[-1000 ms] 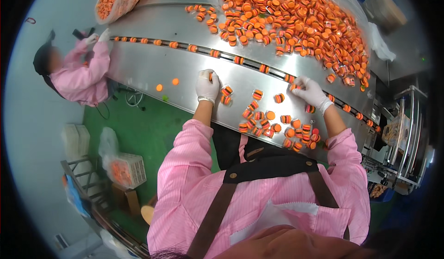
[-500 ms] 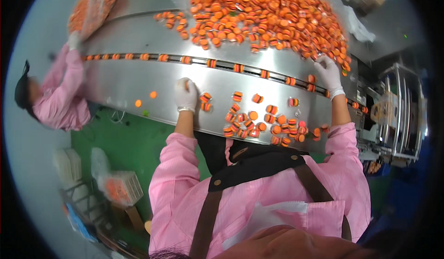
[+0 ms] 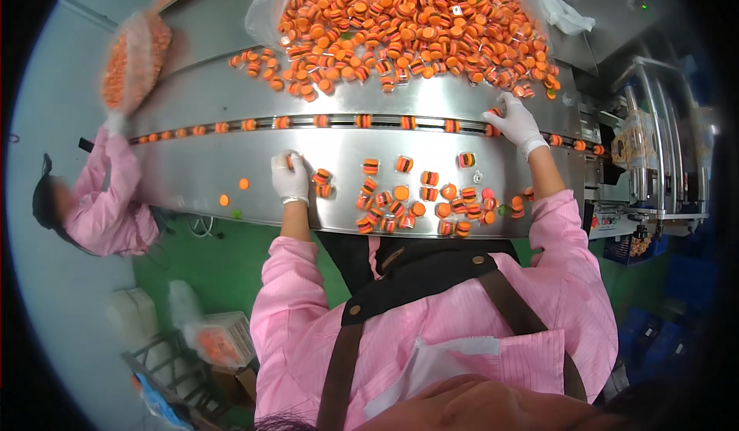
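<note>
Orange burger-shaped pieces (image 3: 364, 121) sit in a line on the narrow track (image 3: 389, 122), in a big pile (image 3: 419, 27) behind it, and loose on the near side of the shiny bench (image 3: 231, 158). From the head view, the left hand (image 3: 290, 178) is curled around one piece (image 3: 289, 161), just beside two more pieces (image 3: 322, 183). The right hand (image 3: 514, 125) bends over the track, where a bit of orange (image 3: 495, 113) shows at its tips; I can't quite tell if it is gripped. It would help to pinch softly, keep each piece straight, and not bump its neighbours
</note>
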`<state>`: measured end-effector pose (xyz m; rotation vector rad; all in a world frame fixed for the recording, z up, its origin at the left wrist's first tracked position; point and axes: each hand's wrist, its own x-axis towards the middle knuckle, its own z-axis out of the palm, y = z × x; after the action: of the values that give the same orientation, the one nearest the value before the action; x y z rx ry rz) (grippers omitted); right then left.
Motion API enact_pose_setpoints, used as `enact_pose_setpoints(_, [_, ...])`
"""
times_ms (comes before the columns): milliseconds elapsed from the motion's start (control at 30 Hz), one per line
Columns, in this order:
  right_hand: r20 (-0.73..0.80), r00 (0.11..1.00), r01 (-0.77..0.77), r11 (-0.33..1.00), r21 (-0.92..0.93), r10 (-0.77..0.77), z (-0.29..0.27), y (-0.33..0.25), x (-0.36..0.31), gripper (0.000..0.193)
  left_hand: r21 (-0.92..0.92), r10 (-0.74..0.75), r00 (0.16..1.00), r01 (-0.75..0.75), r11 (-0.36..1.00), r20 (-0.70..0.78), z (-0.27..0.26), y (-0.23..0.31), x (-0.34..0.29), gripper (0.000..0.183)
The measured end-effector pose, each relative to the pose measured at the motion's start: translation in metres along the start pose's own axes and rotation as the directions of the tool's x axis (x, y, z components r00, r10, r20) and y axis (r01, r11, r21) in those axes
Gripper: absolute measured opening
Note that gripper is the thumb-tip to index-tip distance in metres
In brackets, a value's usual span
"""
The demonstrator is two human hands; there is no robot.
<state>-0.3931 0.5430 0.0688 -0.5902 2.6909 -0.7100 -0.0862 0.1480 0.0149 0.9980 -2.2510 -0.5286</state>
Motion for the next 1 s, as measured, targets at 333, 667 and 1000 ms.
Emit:
enact_pose_setpoints(333, [-0.101,0.987,0.128,0.99,0.059,-0.121,0.029,-0.018,-0.023,0.046,-0.005,0.009,0.998,-0.009,1.0,-0.059,-0.003,0.009,-0.002,0.013])
enact_pose_setpoints(667, [0.262,0.947,0.174,0.982,0.076,-0.188,0.041,-0.032,-0.063,0.048,-0.008,0.051,0.998,-0.051,0.999,0.02,-0.004,0.012,-0.007,0.017])
enact_pose_setpoints(1000, [0.246,0.915,0.234,0.917,0.323,-0.32,0.064,0.0,-0.049,0.03,-0.19,0.071,0.996,-0.058,0.98,0.062,0.037,0.062,-0.053,0.017])
